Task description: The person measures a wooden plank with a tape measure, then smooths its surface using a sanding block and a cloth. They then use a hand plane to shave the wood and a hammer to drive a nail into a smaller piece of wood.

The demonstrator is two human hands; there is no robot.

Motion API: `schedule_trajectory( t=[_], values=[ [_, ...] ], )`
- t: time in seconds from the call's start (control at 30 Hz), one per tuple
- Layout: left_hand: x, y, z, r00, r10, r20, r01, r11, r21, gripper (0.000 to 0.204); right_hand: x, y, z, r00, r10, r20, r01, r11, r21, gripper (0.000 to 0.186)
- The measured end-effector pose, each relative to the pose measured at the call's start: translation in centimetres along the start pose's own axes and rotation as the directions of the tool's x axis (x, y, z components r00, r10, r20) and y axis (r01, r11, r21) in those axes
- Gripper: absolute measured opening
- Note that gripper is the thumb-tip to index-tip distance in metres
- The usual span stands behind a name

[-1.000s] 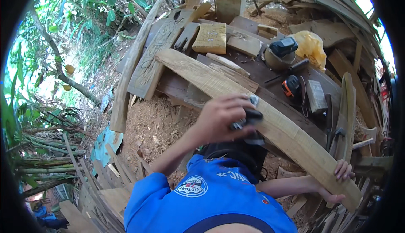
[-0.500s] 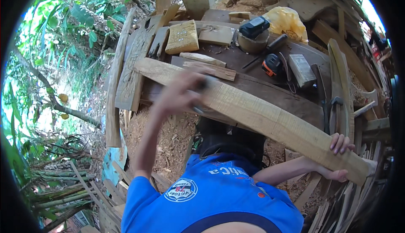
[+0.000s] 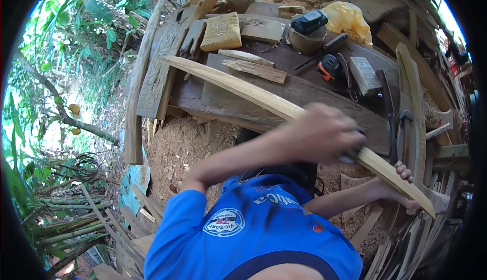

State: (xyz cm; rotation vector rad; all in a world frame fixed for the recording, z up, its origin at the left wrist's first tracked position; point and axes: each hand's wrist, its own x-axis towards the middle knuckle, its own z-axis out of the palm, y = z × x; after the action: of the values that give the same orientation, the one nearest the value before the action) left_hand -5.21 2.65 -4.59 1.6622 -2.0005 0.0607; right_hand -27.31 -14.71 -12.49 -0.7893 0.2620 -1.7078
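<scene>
The print that could be read stood on your blue shirt (image 3: 286,234). On its left side you had a round badge (image 3: 223,222), carrying capital letters and a two-digit number in red. Farther out and to the right of that, larger white lettering (image 3: 275,197) ran across the cloth, partly lost to you in its folds. On the far side, a black device (image 3: 309,21) bore a greyish label, too small to read.

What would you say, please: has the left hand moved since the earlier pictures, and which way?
Yes, to the right: the left hand was well left of the tape measure and is now below it in the picture.
</scene>
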Motion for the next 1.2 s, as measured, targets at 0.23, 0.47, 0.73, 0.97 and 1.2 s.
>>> schedule_trajectory(
  t=[0.23,0.47,0.73,0.97,1.2],
  values=[
    [-17.1,-12.4,-6.8,0.777,-0.314,-0.545,0.518,0.811,0.271,0.014,1.2,-1.0,-3.9,0.999,-0.037,0.018,0.031,0.971,0.239,0.056],
    [-20.9,-20.8,-6.5,0.738,-0.521,-0.43,0.636,0.749,0.184,0.028,0.1,-1.1,1.2,0.975,-0.019,0.22,-0.102,0.846,0.523,0.07],
    [-4.0,-2.3,1.9,0.997,-0.082,-0.012,0.081,0.995,-0.054,0.047,-0.1,-2.4,2.6,0.98,-0.186,-0.075,0.196,0.968,0.155,0.083],
    [12.8,13.5,14.9,0.953,0.138,-0.268,-0.258,0.833,-0.49,0.07,-2.6,-1.5,5.3,0.99,-0.141,0.014,0.135,0.969,0.207,0.09],
    [14.3,16.2,17.7,0.985,0.082,-0.154,-0.174,0.441,-0.88,0.065,-3.0,-2.8,4.8,0.982,-0.185,-0.041,0.18,0.977,-0.113,0.098]
  ],
)
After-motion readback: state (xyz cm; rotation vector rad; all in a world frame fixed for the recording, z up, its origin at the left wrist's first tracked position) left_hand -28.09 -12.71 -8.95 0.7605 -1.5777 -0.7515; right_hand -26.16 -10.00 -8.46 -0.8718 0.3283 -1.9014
